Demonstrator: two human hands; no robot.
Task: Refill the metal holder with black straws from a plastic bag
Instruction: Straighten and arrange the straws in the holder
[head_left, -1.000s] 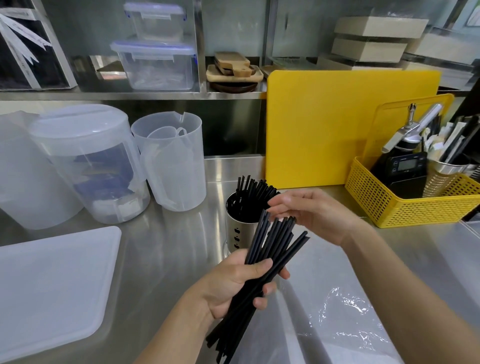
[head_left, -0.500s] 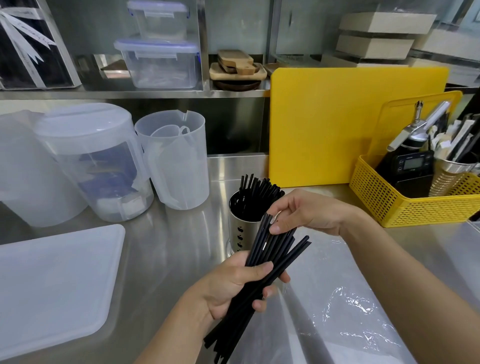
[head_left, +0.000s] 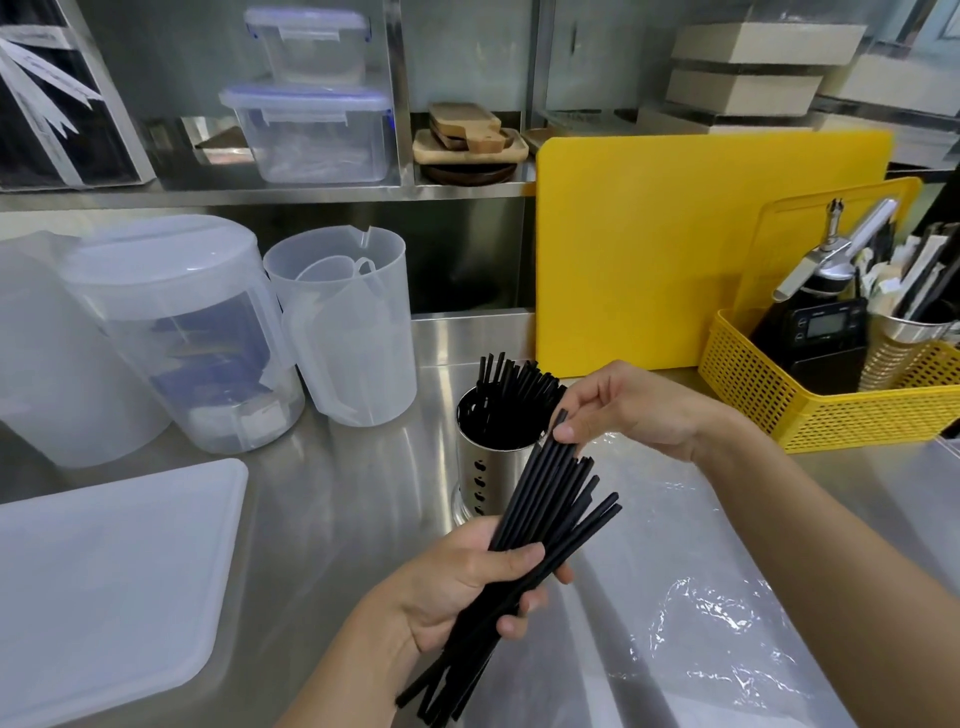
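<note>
Many thin black straws (head_left: 545, 499) over shiny steel tabletop (head_left: 353, 493).
Left hand (head_left: 457, 582) grips the bundle; right hand (head_left: 634, 410) pinches one tip, cylindrical metal holder (head_left: 483, 467) just behind.

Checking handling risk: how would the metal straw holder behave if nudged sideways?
Probably tippy: the metal holder is tall and narrow, with black straws leaning out above its rim. Likely to slide too, standing on a smooth steel counter. It looks rigid, not fragile.

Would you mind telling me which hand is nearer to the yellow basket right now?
Right. The right hand is just left of the yellow basket, pinching the tips of the black straws; the left hand, gripping them lower down, is farther off.
</note>
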